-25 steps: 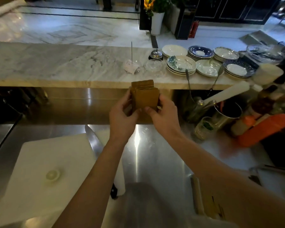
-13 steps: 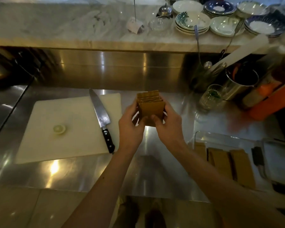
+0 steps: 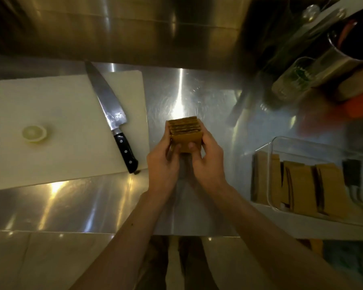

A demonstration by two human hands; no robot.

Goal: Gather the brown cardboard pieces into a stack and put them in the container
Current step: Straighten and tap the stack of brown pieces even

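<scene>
A stack of brown cardboard pieces (image 3: pixel 186 130) stands on edge between both hands, above the middle of the steel counter. My left hand (image 3: pixel 162 164) grips its left side and my right hand (image 3: pixel 208 162) grips its right side, thumbs pressed on the near face. At the right, a clear plastic container (image 3: pixel 281 143) sits on the counter with several more brown cardboard pieces (image 3: pixel 302 185) leaning upright inside it.
A white cutting board (image 3: pixel 57 126) lies at the left with a chef's knife (image 3: pixel 113 120) and a pale round slice (image 3: pixel 34 133) on it. Metal cups, a glass jar (image 3: pixel 291 80) and orange bottles crowd the far right. The counter's front edge runs below my forearms.
The view has tilted down from the marble shelf to the steel counter. Both hands keep the stack and have lowered it toward the counter; the container at the right has come into sight.
</scene>
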